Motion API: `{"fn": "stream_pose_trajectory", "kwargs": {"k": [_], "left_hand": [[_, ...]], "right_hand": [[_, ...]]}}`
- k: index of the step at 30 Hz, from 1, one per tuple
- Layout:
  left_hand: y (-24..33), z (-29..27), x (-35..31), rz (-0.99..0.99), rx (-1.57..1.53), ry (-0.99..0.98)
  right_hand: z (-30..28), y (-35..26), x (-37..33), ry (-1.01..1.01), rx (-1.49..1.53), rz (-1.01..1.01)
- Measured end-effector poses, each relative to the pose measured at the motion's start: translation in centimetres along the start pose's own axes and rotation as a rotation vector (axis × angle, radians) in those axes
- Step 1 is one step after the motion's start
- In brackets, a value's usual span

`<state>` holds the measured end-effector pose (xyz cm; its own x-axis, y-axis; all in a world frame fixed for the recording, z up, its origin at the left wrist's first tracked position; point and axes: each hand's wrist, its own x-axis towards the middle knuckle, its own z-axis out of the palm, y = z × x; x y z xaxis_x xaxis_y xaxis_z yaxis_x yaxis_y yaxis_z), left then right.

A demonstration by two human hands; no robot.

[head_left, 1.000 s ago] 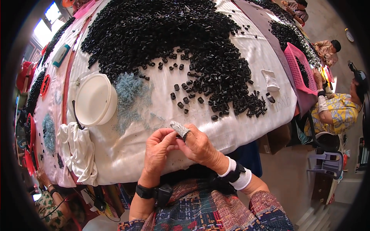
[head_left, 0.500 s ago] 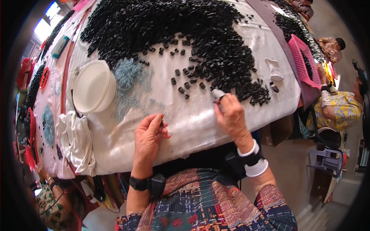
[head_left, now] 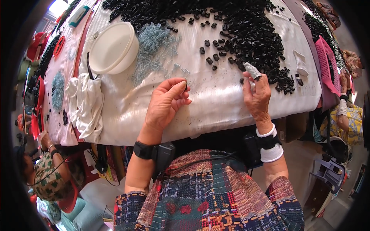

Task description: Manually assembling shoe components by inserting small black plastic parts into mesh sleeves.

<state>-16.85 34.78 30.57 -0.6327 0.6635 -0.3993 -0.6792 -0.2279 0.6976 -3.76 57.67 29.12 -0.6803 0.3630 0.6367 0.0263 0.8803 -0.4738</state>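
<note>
1. Btwn thumb & fingertips of the L hand (head_left: 166,98), a small black part (head_left: 186,86) is sitting over the white-covered tabletop (head_left: 216,106); that hand is pinching narrow, fingers mostly hiding the part, so exact shape = can't tell.
2. R hand (head_left: 257,96) is hovering at the near edge of the heap of black cylinders (head_left: 250,30), thumb & forefinger standing slightly apart, nothing visibly held. One loose cylinder (head_left: 241,81) is lying right by the thumb; touching or not = can't tell.
3. Handling, judging by looks: pcs are prob. weighing v. little, feeling stiff & plasticky, sliding a bit when smooth-skinned, rolling on their round sides; not seeming fragile under a normal pinch.
4. Grip: round sides, approx. mid-length, are looking best for thumb vs. forefinger; the silvery finger wrap (head_left: 252,70) is prob. adding friction.
5. Looks: cylinders are showing short, stubby, dark, w/ faint shine on some; heap is lying dense at the back, strays scattering in front.
6. Nearby: pale-blue bits (head_left: 154,40) are lying next to a white tub (head_left: 132,54).
</note>
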Motion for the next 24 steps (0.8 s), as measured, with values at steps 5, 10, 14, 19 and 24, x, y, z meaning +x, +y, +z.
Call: {"fn": "stream_pose_trajectory", "kwargs": {"k": [5, 10, 14, 19, 24], "left_hand": [[0.38, -0.55, 0.28, -0.048, -0.047, -0.067], [0.08, -0.66, 0.25, -0.04, -0.034, -0.085], [0.02, -0.49, 0.03, -0.014, 0.013, -0.071], [-0.11, -0.32, 0.36, -0.026, 0.019, -0.065], [-0.1, -0.19, 0.47, -0.035, 0.022, -0.091]], "right_hand": [[0.14, 0.45, -0.25, 0.009, -0.04, -0.063], [0.15, 0.41, -0.44, 0.005, -0.108, -0.125], [0.59, 0.81, -0.5, 0.027, -0.109, -0.132], [0.47, 0.89, -0.63, 0.025, -0.128, -0.108], [0.05, 0.63, -0.52, -0.013, -0.017, 0.021]]}}
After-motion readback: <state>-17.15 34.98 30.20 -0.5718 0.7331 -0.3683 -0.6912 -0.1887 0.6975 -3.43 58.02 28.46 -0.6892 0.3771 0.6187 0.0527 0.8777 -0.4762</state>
